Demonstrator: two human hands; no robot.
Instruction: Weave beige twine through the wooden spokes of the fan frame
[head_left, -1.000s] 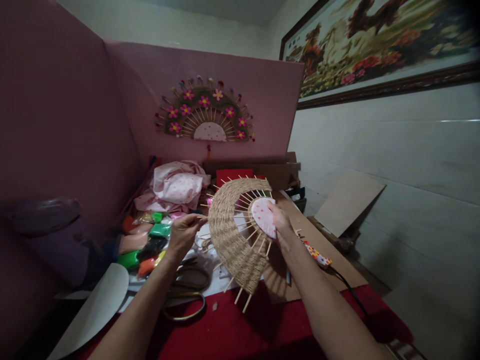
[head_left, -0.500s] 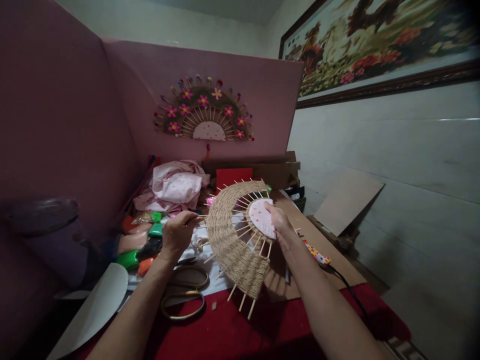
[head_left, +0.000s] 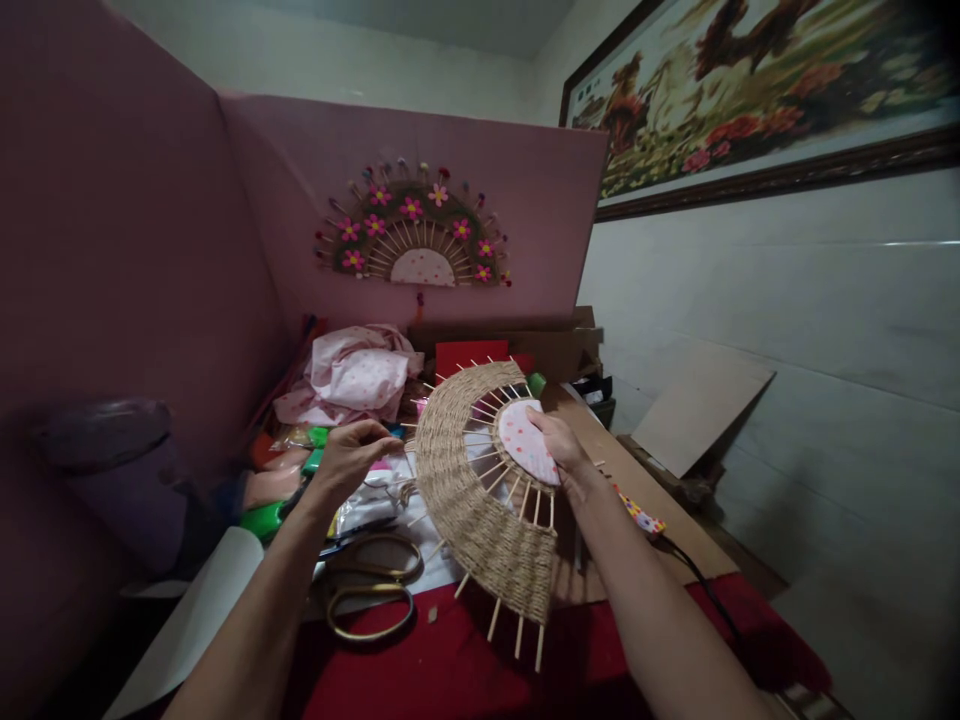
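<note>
A half-round fan of woven tan cord on thin wooden sticks point(head_left: 457, 470) is held up over the table, its sticks poking out past the outer edge. My right hand point(head_left: 556, 445) grips its white, red-dotted centre piece point(head_left: 521, 437), thumb on top. At the fan's left outer edge, my left hand point(head_left: 360, 455) has its fingers pinched together; what they hold, if anything, is too small to make out. Large scissors with gold-coloured handles point(head_left: 373, 610) lie below, between my left forearm and the fan.
Pink dotted cloth point(head_left: 360, 375) and coloured packets point(head_left: 262, 520) lie at the left. A finished flowered fan point(head_left: 411, 208) hangs on the pink panel behind. Cardboard point(head_left: 675, 540), a flower-patterned tool point(head_left: 639, 512) with a black cord and red cloth point(head_left: 450, 670) surround the work.
The fan has turned slightly, its lower end swinging to the right. My left hand has moved only a little. The whole view has shifted slightly.
</note>
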